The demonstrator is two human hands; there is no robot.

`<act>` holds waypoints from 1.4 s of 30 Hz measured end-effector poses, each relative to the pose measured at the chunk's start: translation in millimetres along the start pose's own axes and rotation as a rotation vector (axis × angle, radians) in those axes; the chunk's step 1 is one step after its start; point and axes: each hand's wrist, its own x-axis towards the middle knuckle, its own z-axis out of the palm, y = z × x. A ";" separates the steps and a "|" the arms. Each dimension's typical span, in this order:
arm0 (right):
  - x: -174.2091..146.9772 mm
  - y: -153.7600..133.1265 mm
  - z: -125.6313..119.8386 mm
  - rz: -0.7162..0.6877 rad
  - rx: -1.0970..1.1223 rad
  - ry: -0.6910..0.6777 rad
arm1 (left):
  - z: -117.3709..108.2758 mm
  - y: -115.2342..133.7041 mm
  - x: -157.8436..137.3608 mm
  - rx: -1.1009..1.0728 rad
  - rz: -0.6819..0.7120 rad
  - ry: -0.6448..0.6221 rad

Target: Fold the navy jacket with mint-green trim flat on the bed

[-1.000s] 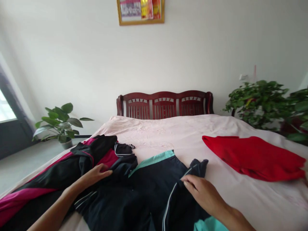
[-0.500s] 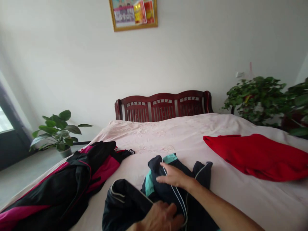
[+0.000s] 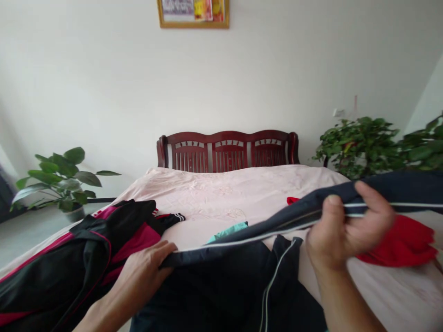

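A navy garment (image 3: 221,286) with white piping and a teal band lies on the bed in front of me. My right hand (image 3: 346,230) is raised and pinches one of its piped sleeves or legs, holding it stretched out to the right. My left hand (image 3: 145,272) grips the same edge lower down on the left, next to a black and magenta jacket (image 3: 69,263). A red garment (image 3: 401,242) lies behind my right hand, partly hidden by it.
The bed has a pale pink sheet (image 3: 224,193) and a dark red wooden headboard (image 3: 226,150). Potted plants stand on the floor at the left (image 3: 58,177) and at the right (image 3: 363,145). A framed picture (image 3: 194,11) hangs on the white wall.
Both hands have taken hold of the navy garment's piped edge. My right hand lifted it up and to the right; my left hand moved left and holds the other end.
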 end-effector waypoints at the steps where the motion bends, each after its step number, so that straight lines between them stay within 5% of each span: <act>1: 5.0 9.2 24.0 -0.055 -0.017 -0.038 | -6.6 -3.4 10.6 -0.017 -0.029 0.052; 3: 9.2 37.0 77.0 -0.072 -0.051 -0.320 | -14.2 -22.2 35.3 -0.031 -0.116 0.146; 6: -7.2 86.9 135.0 0.051 -0.166 -1.023 | -3.3 -77.4 66.7 0.023 -0.319 0.176; 8: -34.8 113.6 137.9 0.188 -0.366 -1.373 | 17.6 -119.0 73.8 0.040 -0.475 0.067; 10: -70.9 130.7 112.8 0.320 -0.608 -1.593 | 41.5 -152.4 70.2 0.030 -0.522 -0.007; 14: -139.9 142.1 39.0 0.463 -0.884 -1.654 | 73.2 -182.5 57.6 0.010 -0.526 -0.017; 18: -166.0 144.1 6.6 0.404 -0.919 -1.692 | 80.7 -182.4 63.8 -0.026 -0.466 -0.024; 23: -124.0 171.4 9.9 0.267 -0.885 -1.683 | 95.1 -157.6 82.9 -0.071 -0.414 0.022; 27: -76.4 198.2 10.2 0.248 -1.044 -1.568 | 111.4 -108.8 101.8 -0.019 -0.404 0.128; 29: -66.6 198.8 5.9 0.233 -1.068 -1.562 | 115.3 -78.4 109.5 0.037 -0.281 0.216; 31: -69.7 187.0 -1.8 0.184 -1.002 -1.597 | 117.2 -49.3 114.0 0.040 -0.073 0.238; 34: -92.6 149.7 -18.3 0.170 -0.735 -1.724 | 121.7 -15.6 116.5 -0.030 0.137 0.064; 39: -135.6 65.3 -44.6 0.470 -0.324 -1.926 | 123.3 4.8 118.6 -0.049 0.109 -0.152; 42: -148.1 18.1 -57.6 0.571 -0.178 -1.870 | 105.7 -2.0 106.8 -0.078 0.123 -0.192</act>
